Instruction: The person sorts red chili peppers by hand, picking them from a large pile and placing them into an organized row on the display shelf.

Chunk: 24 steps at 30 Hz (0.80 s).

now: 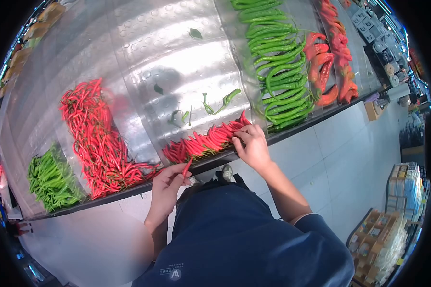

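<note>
My left hand is closed, with one red chili pepper pinched upright between thumb and fingers, just off the front edge of the display. My right hand bends over the right end of a short row of red chili peppers. Its thumb and fingertips close on a red chili pepper there, partly hidden by the fingers. The peppers in this row lie side by side, with green stems toward me and tips pointing away.
A loose heap of thin red chilies and a pile of small green chilies lie to the left. Long green peppers and large red peppers line the right. Stray green peppers and a leaf rest on the metal display surface.
</note>
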Each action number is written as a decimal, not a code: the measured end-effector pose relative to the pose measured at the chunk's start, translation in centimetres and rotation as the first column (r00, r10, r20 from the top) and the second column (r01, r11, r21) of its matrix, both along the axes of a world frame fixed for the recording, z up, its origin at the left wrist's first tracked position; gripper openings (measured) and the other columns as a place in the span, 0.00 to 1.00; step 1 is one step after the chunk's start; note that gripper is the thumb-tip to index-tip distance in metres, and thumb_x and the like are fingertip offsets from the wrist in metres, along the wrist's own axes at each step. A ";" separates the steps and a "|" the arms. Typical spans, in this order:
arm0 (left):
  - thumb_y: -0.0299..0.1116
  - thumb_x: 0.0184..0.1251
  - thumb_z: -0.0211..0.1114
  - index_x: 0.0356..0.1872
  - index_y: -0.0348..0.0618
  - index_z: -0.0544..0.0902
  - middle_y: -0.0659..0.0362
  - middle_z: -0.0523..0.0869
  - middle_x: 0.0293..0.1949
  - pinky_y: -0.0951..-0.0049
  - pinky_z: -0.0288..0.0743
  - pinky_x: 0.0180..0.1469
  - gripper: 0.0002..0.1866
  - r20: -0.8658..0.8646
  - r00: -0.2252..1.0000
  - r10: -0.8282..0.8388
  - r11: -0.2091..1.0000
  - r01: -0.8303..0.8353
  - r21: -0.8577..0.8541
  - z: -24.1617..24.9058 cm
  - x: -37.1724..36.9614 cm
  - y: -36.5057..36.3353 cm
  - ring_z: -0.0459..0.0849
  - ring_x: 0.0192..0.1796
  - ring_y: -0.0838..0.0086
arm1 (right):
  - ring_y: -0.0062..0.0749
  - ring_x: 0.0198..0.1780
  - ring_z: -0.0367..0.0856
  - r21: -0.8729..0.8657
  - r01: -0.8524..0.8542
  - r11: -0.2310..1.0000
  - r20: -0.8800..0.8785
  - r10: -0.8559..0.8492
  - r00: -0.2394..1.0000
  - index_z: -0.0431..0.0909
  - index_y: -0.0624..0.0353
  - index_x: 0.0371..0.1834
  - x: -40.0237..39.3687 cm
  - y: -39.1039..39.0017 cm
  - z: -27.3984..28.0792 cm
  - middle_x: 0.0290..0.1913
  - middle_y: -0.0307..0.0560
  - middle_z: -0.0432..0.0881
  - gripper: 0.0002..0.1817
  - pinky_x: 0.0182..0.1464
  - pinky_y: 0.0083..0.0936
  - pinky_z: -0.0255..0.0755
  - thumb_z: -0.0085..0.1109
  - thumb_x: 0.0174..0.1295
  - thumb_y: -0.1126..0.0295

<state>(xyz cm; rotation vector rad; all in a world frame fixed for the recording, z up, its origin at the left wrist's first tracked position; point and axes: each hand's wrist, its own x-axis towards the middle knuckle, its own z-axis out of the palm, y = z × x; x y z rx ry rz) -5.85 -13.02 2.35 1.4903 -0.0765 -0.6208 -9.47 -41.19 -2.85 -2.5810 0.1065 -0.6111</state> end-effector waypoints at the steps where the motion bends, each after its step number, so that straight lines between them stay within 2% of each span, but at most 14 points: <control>1: 0.20 0.72 0.56 0.56 0.32 0.80 0.57 0.87 0.41 0.78 0.75 0.41 0.14 -0.005 1.000 -0.020 0.999 0.020 -0.031 0.1 0.0 -0.5 0.81 0.36 0.80 | 0.46 0.44 0.78 0.021 0.027 0.999 0.025 -0.028 0.999 0.86 0.61 0.38 0.0 0.1 0.0 0.39 0.49 0.82 0.09 0.50 0.41 0.72 0.67 0.55 0.71; 4: 0.19 0.70 0.59 0.54 0.33 0.80 0.57 0.87 0.41 0.79 0.75 0.41 0.14 -0.010 0.996 -0.086 0.995 0.085 -0.048 -0.2 0.1 -1.7 0.82 0.37 0.80 | 0.47 0.47 0.78 0.172 -0.162 0.972 0.120 0.143 0.982 0.84 0.62 0.43 -1.0 1.9 1.8 0.42 0.50 0.82 0.13 0.51 0.40 0.72 0.67 0.54 0.72; 5: 0.19 0.69 0.60 0.53 0.34 0.79 0.58 0.87 0.41 0.79 0.76 0.41 0.13 -0.011 0.991 -0.130 0.991 0.129 -0.033 -0.4 0.1 -2.1 0.82 0.38 0.80 | 0.48 0.48 0.79 0.337 -0.279 0.899 0.072 0.271 0.960 0.82 0.62 0.49 -1.6 2.8 3.2 0.43 0.51 0.82 0.17 0.52 0.40 0.72 0.67 0.54 0.74; 7: 0.19 0.69 0.61 0.52 0.35 0.79 0.59 0.87 0.40 0.80 0.75 0.40 0.12 0.018 0.985 -0.173 0.985 0.173 -0.013 -0.5 0.0 -2.9 0.82 0.38 0.81 | 0.48 0.48 0.80 0.354 -0.437 0.827 0.206 0.387 0.899 0.80 0.63 0.53 -1.8 4.7 6.2 0.45 0.52 0.82 0.20 0.55 0.41 0.71 0.67 0.55 0.74; 10: 0.19 0.69 0.61 0.50 0.37 0.78 0.60 0.86 0.39 0.81 0.75 0.39 0.11 0.035 0.973 -0.229 0.973 0.230 -0.021 -0.8 -0.1 -3.4 0.82 0.38 0.82 | 0.46 0.47 0.81 0.353 -0.577 0.736 0.120 0.576 0.809 0.80 0.63 0.52 -2.3 4.7 4.6 0.43 0.51 0.83 0.18 0.54 0.39 0.74 0.68 0.57 0.75; 11: 0.19 0.69 0.61 0.49 0.38 0.78 0.60 0.86 0.39 0.81 0.75 0.39 0.10 0.025 0.969 -0.244 0.968 0.245 -0.052 -0.9 -0.1 -3.5 0.82 0.38 0.83 | 0.46 0.47 0.81 0.354 -0.576 0.737 0.120 0.574 0.810 0.80 0.63 0.52 -2.6 4.8 4.2 0.43 0.51 0.83 0.18 0.54 0.39 0.74 0.68 0.57 0.75; 13: 0.18 0.69 0.60 0.48 0.38 0.78 0.60 0.86 0.40 0.81 0.75 0.40 0.10 0.027 0.971 -0.238 0.967 0.239 -0.091 -1.2 -0.3 -3.4 0.82 0.38 0.83 | 0.41 0.43 0.84 0.617 -0.426 0.662 0.086 0.481 0.873 0.81 0.63 0.50 -3.0 4.7 3.8 0.40 0.49 0.84 0.17 0.49 0.34 0.78 0.71 0.57 0.74; 15: 0.18 0.69 0.60 0.48 0.39 0.77 0.60 0.86 0.40 0.81 0.75 0.41 0.10 0.030 0.973 -0.230 0.964 0.232 -0.132 -1.5 -0.5 -3.4 0.82 0.39 0.82 | 0.36 0.39 0.85 0.651 -0.427 0.628 0.114 0.475 0.873 0.83 0.64 0.46 -2.9 4.5 3.4 0.41 0.48 0.86 0.14 0.40 0.29 0.78 0.73 0.57 0.76; 17: 0.18 0.70 0.59 0.48 0.39 0.77 0.60 0.86 0.42 0.81 0.76 0.44 0.09 -0.030 0.981 -0.192 0.958 0.180 -0.225 -1.7 -0.9 -3.4 0.83 0.41 0.81 | 0.30 0.40 0.84 0.995 -0.096 0.018 0.076 0.475 0.877 0.84 0.63 0.43 -3.4 4.9 3.0 0.41 0.46 0.85 0.11 0.41 0.28 0.78 0.72 0.59 0.77; 18: 0.18 0.70 0.59 0.48 0.39 0.77 0.60 0.86 0.42 0.81 0.76 0.44 0.09 -0.030 0.982 -0.189 0.958 0.177 -0.227 -1.7 -1.2 -3.5 0.83 0.41 0.81 | 0.28 0.44 0.83 0.995 -0.088 -0.036 0.094 0.524 0.846 0.83 0.63 0.43 -3.3 4.6 3.7 0.43 0.45 0.84 0.09 0.46 0.28 0.80 0.70 0.60 0.79; 19: 0.18 0.70 0.58 0.47 0.38 0.77 0.59 0.85 0.42 0.80 0.76 0.45 0.08 -0.036 0.980 -0.198 0.957 0.185 -0.224 -1.6 -1.5 -3.7 0.82 0.41 0.81 | 0.28 0.44 0.83 0.995 -0.089 -0.034 0.094 0.529 0.843 0.83 0.63 0.43 -3.0 4.3 3.5 0.43 0.45 0.84 0.09 0.46 0.28 0.80 0.70 0.60 0.79; 21: 0.18 0.71 0.58 0.47 0.37 0.77 0.59 0.85 0.43 0.79 0.76 0.45 0.07 -0.044 0.979 -0.198 0.958 0.184 -0.220 -1.7 -1.7 -3.7 0.82 0.41 0.81 | 0.25 0.48 0.83 0.923 -0.363 0.128 0.246 0.529 0.812 0.82 0.63 0.43 -2.2 3.8 2.8 0.47 0.47 0.83 0.07 0.46 0.24 0.80 0.66 0.63 0.82; 23: 0.19 0.72 0.58 0.47 0.37 0.79 0.58 0.86 0.44 0.78 0.76 0.47 0.07 0.115 0.978 -0.174 0.981 0.182 -0.062 -2.0 -1.5 -3.3 0.82 0.43 0.80 | 0.24 0.47 0.83 0.974 -0.210 0.091 0.169 0.330 0.929 0.80 0.63 0.38 -1.3 2.7 2.9 0.49 0.47 0.83 0.04 0.43 0.22 0.79 0.66 0.64 0.81; 24: 0.19 0.72 0.58 0.47 0.37 0.79 0.58 0.86 0.44 0.78 0.76 0.47 0.07 0.117 0.979 -0.165 0.983 0.173 -0.060 -1.8 -1.3 -2.9 0.82 0.43 0.80 | 0.22 0.42 0.84 0.911 -0.129 0.391 0.026 0.259 0.965 0.79 0.62 0.36 -0.7 1.2 3.8 0.41 0.43 0.85 0.05 0.40 0.21 0.79 0.67 0.63 0.79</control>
